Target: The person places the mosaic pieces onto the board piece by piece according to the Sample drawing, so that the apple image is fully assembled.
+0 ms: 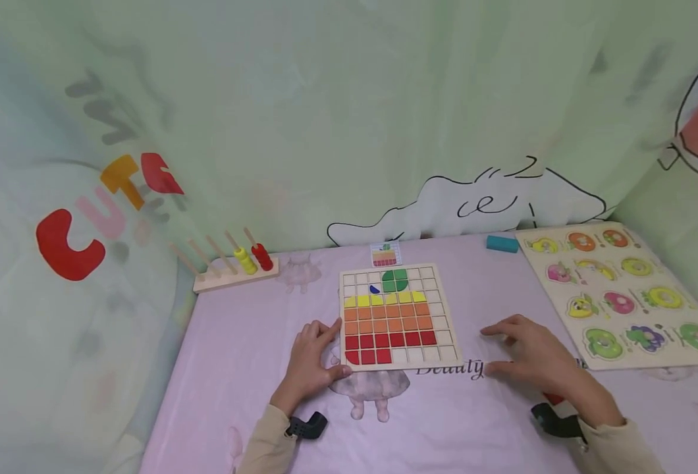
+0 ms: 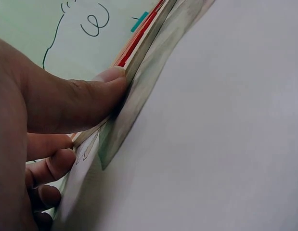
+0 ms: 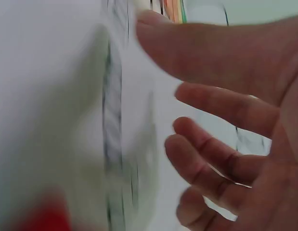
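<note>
A square wooden grid board [image 1: 450,342] with coloured tiles lies on the table. Its tiles run red at the bottom, then orange and yellow, with a green round shape [image 1: 394,281] and a small blue piece [image 1: 375,289] above. The bottom red row fills only the left cells. My left hand [image 1: 311,359] holds the board's near left corner, thumb [image 2: 98,98] against the near edge and index finger on the left edge. To the right of the board, my right hand [image 1: 535,355] hovers with fingers apart and nothing between them. A red piece [image 1: 553,398] lies partly hidden below the right wrist.
Behind the board is a small pattern card [image 1: 386,254]. A peg abacus [image 1: 236,280] with yellow and red beads stands at the back left. At the right lies a wooden fruit puzzle [image 1: 568,309], with a teal block [image 1: 502,244] by its far corner. Printed curtains surround the table.
</note>
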{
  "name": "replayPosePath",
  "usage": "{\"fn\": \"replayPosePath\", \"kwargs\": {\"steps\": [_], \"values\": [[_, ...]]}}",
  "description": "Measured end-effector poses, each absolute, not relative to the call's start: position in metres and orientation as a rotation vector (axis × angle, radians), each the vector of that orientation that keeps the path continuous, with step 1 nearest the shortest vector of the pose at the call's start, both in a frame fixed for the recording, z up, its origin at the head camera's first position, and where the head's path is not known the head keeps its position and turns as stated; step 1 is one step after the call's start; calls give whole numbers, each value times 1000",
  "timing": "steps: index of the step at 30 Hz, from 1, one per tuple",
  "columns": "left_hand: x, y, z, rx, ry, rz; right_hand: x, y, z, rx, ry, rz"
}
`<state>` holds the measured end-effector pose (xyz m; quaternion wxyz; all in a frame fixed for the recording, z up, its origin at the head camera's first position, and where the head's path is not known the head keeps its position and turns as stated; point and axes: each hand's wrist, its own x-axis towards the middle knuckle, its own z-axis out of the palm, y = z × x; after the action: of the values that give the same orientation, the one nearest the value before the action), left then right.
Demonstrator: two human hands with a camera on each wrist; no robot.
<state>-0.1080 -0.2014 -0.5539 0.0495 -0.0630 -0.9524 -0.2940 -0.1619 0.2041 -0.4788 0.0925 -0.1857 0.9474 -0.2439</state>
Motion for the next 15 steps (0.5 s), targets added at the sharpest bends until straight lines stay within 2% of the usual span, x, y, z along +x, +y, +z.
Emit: {"fn": "replayPosePath", "kwargs": {"steps": [6,15], "values": [[-108,-202,-553,-190,-2899,-907,-152,272,-485,-493,2823,-656],[-106,-200,-552,-199,-2884,-922,-142,292,-499,-463,2854,-710]]}}
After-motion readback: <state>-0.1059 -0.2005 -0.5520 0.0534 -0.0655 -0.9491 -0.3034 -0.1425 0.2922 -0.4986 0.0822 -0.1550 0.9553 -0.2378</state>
